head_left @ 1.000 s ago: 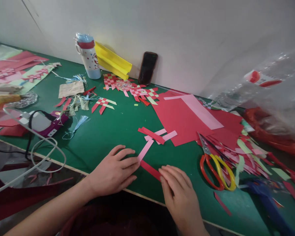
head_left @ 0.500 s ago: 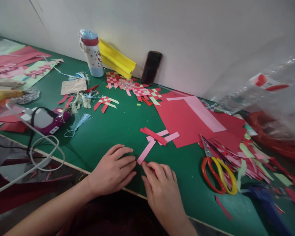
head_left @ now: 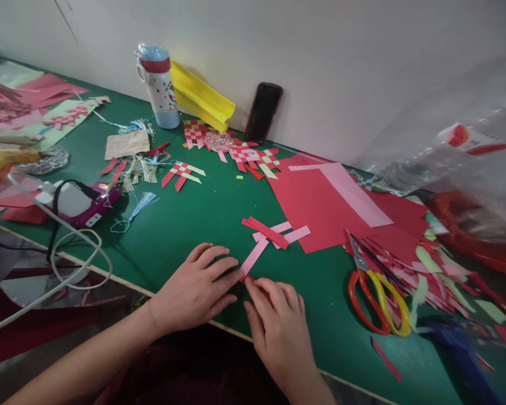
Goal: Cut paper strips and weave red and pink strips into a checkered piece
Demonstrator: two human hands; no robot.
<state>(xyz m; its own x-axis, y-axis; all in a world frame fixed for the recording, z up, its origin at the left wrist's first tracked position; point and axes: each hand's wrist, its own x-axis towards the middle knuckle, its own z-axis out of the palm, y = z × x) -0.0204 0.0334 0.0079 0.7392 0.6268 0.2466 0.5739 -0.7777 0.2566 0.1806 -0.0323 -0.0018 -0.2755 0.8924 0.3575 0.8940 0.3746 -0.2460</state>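
Note:
My left hand [head_left: 200, 287] lies palm down near the table's front edge with its fingers stretched out, fingertips at the lower end of a pink paper strip [head_left: 253, 257]. My right hand [head_left: 278, 323] has thumb and index finger bent together at a red paper strip [head_left: 247, 278], most of which is hidden by the fingers. The two strips meet between my hands. Just beyond them, a short red strip [head_left: 267, 232] lies across more pink strips [head_left: 299, 234].
Scissors [head_left: 377, 304] and paper scraps [head_left: 425, 281] lie to the right, beside red sheets [head_left: 320, 216]. A bottle [head_left: 162, 93] and phone [head_left: 263, 112] stand by the wall. Tassels [head_left: 139, 208] and a purple power strip [head_left: 90, 208] are left. Another person's hand [head_left: 2, 95] is far left.
My left hand's fingers have shifted slightly right, onto the pink strip's lower end. Another person's hand has come into view at the far left. My right hand stays nearly still.

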